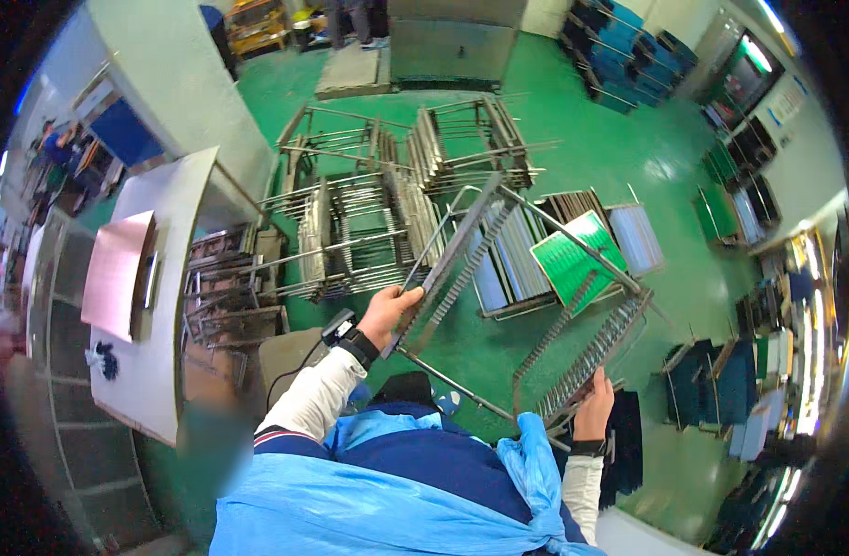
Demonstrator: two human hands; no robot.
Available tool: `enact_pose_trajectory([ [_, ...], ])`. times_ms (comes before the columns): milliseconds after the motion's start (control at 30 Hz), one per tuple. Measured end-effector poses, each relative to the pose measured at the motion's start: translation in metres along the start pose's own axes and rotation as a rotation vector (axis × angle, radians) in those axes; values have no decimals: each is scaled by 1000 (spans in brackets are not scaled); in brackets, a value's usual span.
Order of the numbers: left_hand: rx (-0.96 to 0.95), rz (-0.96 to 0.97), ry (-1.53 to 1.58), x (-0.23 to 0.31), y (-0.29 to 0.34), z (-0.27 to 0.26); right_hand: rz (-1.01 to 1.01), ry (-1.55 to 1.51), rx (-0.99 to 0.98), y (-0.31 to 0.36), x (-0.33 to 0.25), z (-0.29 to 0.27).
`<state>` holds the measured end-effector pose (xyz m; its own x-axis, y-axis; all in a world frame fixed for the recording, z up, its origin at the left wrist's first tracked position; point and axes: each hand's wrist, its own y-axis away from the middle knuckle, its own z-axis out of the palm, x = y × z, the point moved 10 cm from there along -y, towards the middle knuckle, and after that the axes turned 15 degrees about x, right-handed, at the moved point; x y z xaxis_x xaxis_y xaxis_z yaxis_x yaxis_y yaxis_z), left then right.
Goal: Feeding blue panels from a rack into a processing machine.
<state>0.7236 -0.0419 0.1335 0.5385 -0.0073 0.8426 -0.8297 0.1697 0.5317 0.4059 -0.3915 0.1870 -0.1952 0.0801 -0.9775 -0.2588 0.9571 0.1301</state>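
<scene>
Left hand (388, 310) fingers were curled tight round the slotted side rail of a metal rack frame (526, 306); right hand (594, 408) clamped the opposite rail at 5 o'clock. Frame hung tilted over the green floor (628, 148), a green panel (572, 259) showing beyond its bars. More racks (369, 222) stood at 11 o'clock, grey table (179, 269) at 9. Judged best carried level, grips even, clear of the stacked racks
</scene>
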Motion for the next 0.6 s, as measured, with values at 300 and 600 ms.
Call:
enact_pose_trajectory([
  [300, 359, 254, 194, 78, -5, -141, 150, -237, -287, -30, -43, 200],
  [600, 642, 421, 254, 170, -99, -292, 129, -268, -583, -17, -95, 505],
])
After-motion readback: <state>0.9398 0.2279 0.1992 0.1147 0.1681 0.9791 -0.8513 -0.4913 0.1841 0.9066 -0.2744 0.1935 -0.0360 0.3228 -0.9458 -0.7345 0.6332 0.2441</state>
